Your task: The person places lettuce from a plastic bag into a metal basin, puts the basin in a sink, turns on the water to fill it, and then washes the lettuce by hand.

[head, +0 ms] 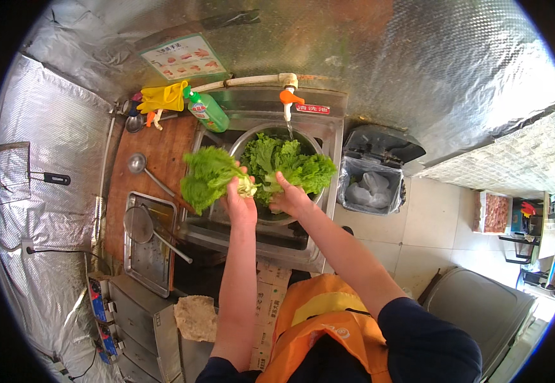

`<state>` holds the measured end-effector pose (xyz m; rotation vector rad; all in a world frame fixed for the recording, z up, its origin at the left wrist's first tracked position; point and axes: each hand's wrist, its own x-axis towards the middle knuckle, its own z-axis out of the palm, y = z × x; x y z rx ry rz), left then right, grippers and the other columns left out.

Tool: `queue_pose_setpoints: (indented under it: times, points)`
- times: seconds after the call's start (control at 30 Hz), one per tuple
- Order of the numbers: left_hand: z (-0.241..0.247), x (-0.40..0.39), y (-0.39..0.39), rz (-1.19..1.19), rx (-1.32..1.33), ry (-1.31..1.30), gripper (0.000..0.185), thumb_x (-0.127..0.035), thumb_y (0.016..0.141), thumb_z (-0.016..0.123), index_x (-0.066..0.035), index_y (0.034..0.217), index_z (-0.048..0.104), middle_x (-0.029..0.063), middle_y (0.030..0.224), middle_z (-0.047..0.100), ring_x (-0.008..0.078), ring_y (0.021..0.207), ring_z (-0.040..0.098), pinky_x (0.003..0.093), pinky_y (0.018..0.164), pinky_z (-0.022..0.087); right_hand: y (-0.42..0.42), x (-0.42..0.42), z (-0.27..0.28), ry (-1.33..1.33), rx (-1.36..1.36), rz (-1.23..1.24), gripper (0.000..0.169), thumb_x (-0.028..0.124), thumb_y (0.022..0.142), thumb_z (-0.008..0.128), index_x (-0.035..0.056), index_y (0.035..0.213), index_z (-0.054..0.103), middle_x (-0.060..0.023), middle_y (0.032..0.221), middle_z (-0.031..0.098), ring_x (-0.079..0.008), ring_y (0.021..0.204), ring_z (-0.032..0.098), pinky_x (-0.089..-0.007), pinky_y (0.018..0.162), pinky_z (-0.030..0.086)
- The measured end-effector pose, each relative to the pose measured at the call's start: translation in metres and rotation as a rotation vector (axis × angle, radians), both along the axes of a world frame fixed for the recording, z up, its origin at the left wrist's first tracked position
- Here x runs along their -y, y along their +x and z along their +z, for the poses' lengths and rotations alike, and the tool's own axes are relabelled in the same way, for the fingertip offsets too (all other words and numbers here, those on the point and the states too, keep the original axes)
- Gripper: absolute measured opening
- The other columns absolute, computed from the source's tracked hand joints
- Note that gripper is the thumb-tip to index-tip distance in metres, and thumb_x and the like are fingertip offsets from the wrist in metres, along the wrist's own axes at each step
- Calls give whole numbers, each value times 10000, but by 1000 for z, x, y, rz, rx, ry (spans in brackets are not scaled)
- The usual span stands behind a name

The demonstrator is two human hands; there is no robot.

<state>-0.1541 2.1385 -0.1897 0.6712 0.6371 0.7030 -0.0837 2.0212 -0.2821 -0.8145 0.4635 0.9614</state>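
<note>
My left hand (240,203) grips a head of leafy green lettuce (205,178) by its pale base, its leaves pointing left beyond the bowl. Over the bowl, my right hand (290,197) is closed on the stem end of more green lettuce (289,163), whose leaves spread across the bowl. The round metal bowl (245,139) sits in a stainless steel sink (323,239). Water runs from a white tap with an orange handle (289,97) behind it. Lettuce hides the bowl's inside and some of my fingertips.
A green pump bottle (210,114) and yellow rubber gloves (162,98) are at the back left. On the wooden board (124,139) lies a metal ladle (137,163). A strainer (139,225) rests over a metal tray (148,275). Right of the sink stands a lined bin (370,191).
</note>
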Motion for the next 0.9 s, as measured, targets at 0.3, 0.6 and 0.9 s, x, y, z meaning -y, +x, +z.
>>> queue_pose_setpoints:
  times: [0.3,0.6,0.9]
  points:
    - [-4,-2,-28,-711,-135,83,456,-56,870,610,-70,1320,536,68,1191,617,202,966,622,375,691,530,3,20,100,109,300,269,665,369,853,845,-28,1285,533,-255,1317,567,-350,1213,584,-480,913,538]
    - [-21,37,-35,-397,-541,471,527,-491,1091,401,-43,1357,480,83,1117,618,131,868,620,290,666,515,-10,-12,62,127,263,-163,302,6,910,634,-28,1202,567,-129,1115,664,-239,947,673,-392,756,560]
    - [-38,39,-14,19,-505,715,621,-575,1086,300,-60,1369,503,73,1198,613,158,941,591,300,696,491,-21,-18,90,-206,522,-2,275,47,930,671,-19,1180,577,-115,1093,664,-179,909,647,-344,698,541]
